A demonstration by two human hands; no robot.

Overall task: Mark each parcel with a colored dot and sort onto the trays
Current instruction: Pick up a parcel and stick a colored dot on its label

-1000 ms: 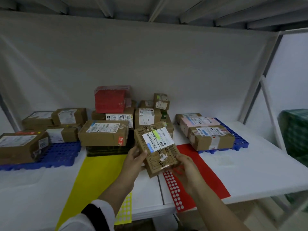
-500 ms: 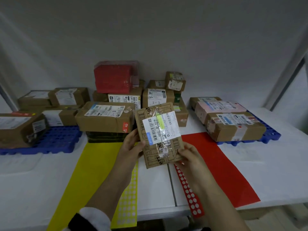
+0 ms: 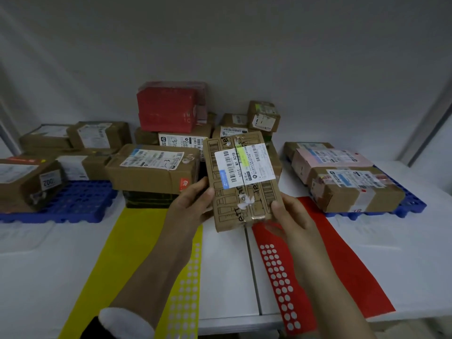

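Parcel (image 3: 244, 192) less tilted than before, left hand (image 3: 193, 204) and right hand (image 3: 291, 214) clamped on its sides, underside hidden.

The premises present as a parcel sorting station. Taped brown cardboard cartons (image 3: 151, 172) bearing white barcode shipping labels are stacked at centre frame, with more on a perforated blue plastic tray (image 3: 80, 201) at the left edge and a matching blue tray (image 3: 415, 206) at the right edge, all on a white worktable (image 3: 403, 245). A flat brown cardboard parcel (image 3: 242, 192) at centre carries a printed barcode label, and a yellow dot-sticker sheet (image 3: 186, 302) and a red dot-sticker sheet (image 3: 278, 277) lie at lower centre.
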